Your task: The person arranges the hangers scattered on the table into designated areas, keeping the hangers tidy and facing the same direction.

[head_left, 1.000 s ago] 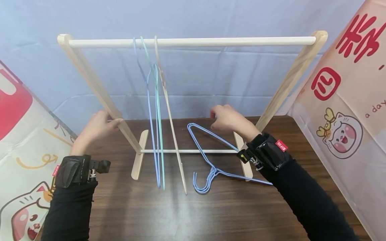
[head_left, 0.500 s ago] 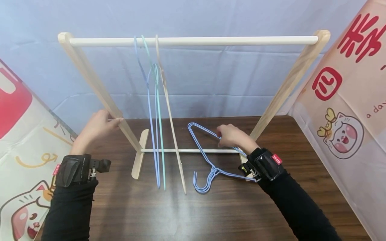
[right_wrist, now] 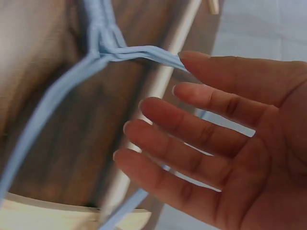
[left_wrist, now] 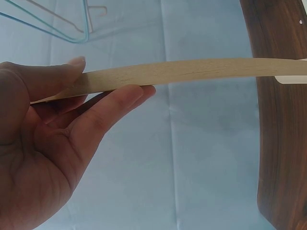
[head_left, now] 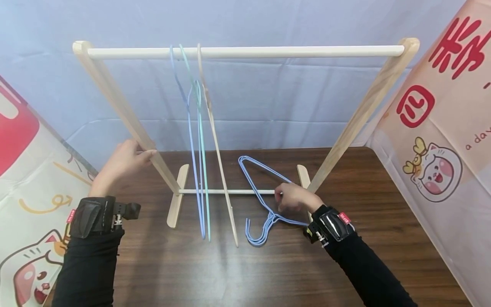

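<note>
My left hand (head_left: 124,162) grips the left wooden post (head_left: 115,94) of a clothes rack. In the left wrist view, the thumb lies on one side of that post and the fingers on the other. Several blue clothes hangers (head_left: 271,218) lie stacked on the table, hooks toward me. Over their right part is my right hand (head_left: 295,197). Its fingers (right_wrist: 177,148) are spread and fairly straight in the right wrist view, with the thumb tip close to one hanger arm; whether they touch cannot be told.
A blue hanger (head_left: 190,128), a teal hanger (head_left: 204,162) and a beige hanger (head_left: 216,145) hang left of centre on the rack's white top rail (head_left: 299,52). A thin lower rail (head_left: 245,192) crosses above the brown table (head_left: 172,273). Printed cloths flank both sides.
My right hand has come down and toward me, from behind the stacked blue hangers to over them. The left hand stays on the post.
</note>
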{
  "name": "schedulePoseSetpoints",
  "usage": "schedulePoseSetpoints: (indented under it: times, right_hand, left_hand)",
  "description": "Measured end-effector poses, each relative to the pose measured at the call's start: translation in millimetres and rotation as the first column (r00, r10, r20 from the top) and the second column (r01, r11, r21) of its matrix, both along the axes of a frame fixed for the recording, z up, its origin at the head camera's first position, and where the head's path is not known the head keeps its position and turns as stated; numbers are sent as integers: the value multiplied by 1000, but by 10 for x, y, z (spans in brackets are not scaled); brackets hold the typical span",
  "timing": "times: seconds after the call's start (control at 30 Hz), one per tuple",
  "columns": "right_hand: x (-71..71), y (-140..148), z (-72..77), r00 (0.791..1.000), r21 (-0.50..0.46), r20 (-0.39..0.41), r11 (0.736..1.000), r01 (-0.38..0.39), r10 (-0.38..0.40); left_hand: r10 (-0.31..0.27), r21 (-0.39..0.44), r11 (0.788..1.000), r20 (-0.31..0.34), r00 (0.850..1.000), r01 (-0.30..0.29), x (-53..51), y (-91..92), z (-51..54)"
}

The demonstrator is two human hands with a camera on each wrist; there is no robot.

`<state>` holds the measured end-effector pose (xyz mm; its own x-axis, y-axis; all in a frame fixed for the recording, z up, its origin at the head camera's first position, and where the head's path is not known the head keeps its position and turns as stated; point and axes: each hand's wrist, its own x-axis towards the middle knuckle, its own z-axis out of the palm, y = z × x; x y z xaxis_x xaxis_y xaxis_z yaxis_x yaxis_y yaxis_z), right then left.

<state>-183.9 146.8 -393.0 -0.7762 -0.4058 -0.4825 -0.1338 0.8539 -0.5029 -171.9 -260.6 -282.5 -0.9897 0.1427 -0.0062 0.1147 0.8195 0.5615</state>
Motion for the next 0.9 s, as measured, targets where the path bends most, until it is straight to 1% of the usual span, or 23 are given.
schedulePoseSetpoints:
  times: [0.1,0.23,0.3,0.5,0.6,0.73,0.9]
  right_hand:
    - [25,18,-107,1000,36,7,999,-17,17]
    - [51,33,-191,999,92,1,995,-36,36]
    - [66,37,-218,1000,91,20,996,-23,22]
    - [104,54,-305,998,42,65,999,-21,18]
    - [109,56,-347,997,50,64,998,-43,40]
    - [117,55,-375,996,77,39,994,-79,76]
    - [132,58,-387,994,87,18,991,-105,104]
  left_hand:
    - [-6,0,1000,-3,1000,6,-2,0,-1]
    - [-22,-6,1000,-19,1000,22,-9,-1,-7]
    - [-24,-10,1000,-24,999,24,-10,-1,-11]
    - [-19,-7,1000,-18,1000,19,-7,-6,-14]
    - [-21,-5,1000,-20,1000,21,-7,-4,-14]
    - [-21,-11,1000,-22,1000,21,-7,-1,-11]
    - [-17,-11,1000,-2,1000,17,-6,2,0]
